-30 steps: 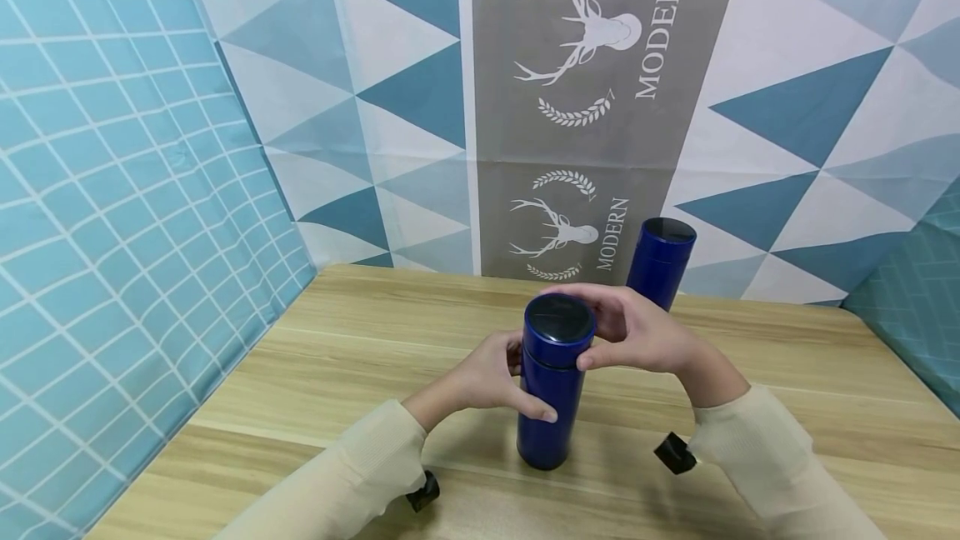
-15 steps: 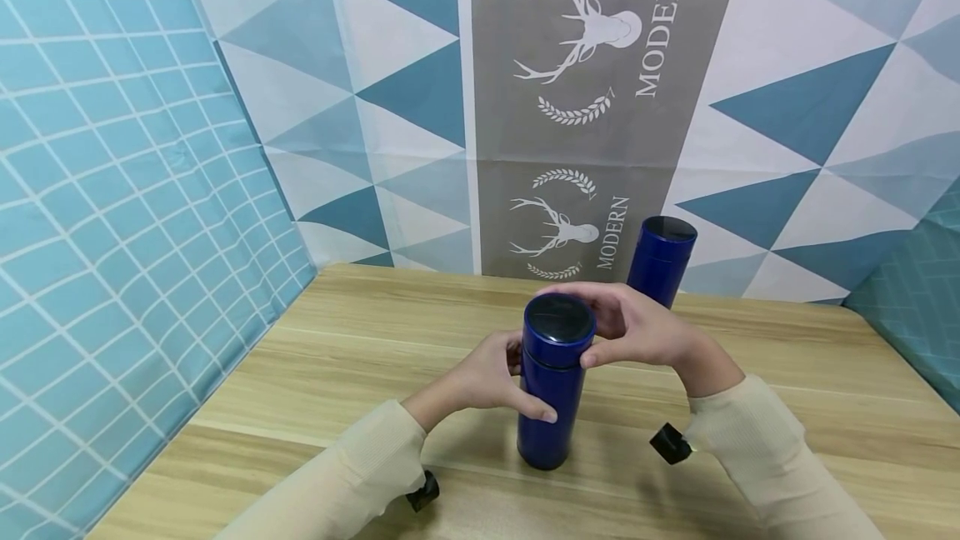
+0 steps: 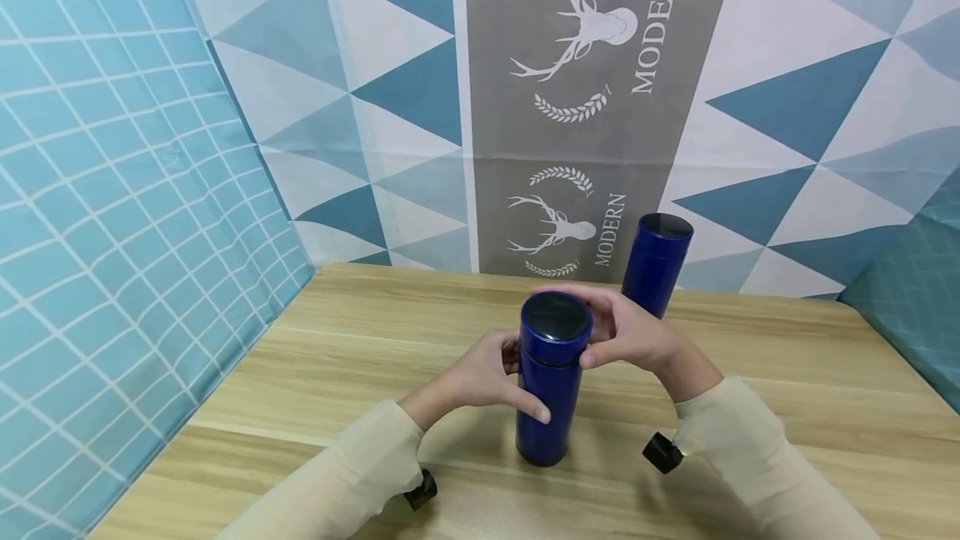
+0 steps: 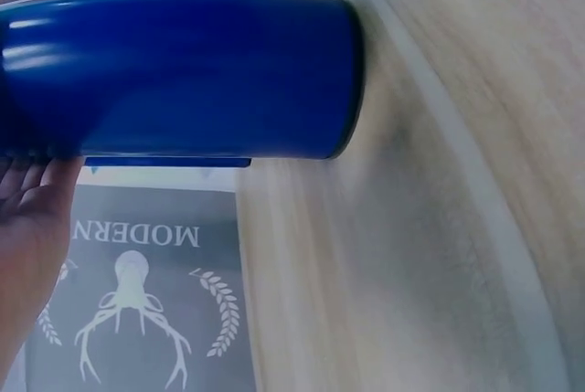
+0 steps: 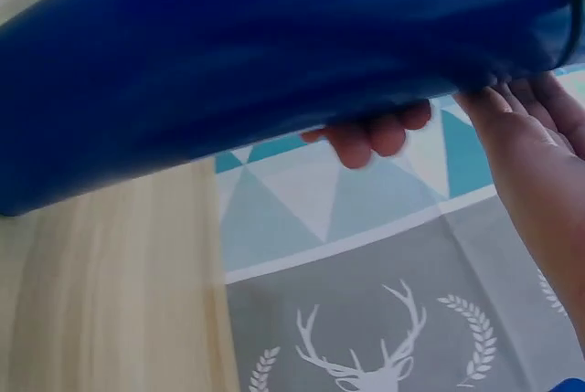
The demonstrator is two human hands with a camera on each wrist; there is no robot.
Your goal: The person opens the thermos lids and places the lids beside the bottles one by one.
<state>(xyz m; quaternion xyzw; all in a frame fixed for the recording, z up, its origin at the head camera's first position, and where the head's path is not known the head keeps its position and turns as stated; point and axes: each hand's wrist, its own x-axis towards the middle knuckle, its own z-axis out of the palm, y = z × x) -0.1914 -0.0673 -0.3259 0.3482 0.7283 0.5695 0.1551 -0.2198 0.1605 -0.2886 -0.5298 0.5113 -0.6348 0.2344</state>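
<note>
Upright at the head view's five o'clock, the blue flask is gripped twice — left hand lower at its nine o'clock, presumably steadying; right hand near the lid at two, likely for purchase.

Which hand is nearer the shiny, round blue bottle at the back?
Right. The right hand is in front of the back bottle; the left hand is farther away, to its left.

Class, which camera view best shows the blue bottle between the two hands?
The head view: the bottle stands upright with lid and base both visible. The left wrist view shows its body and base, not the lid; the right wrist view, its body in close-up, cropped.
</note>
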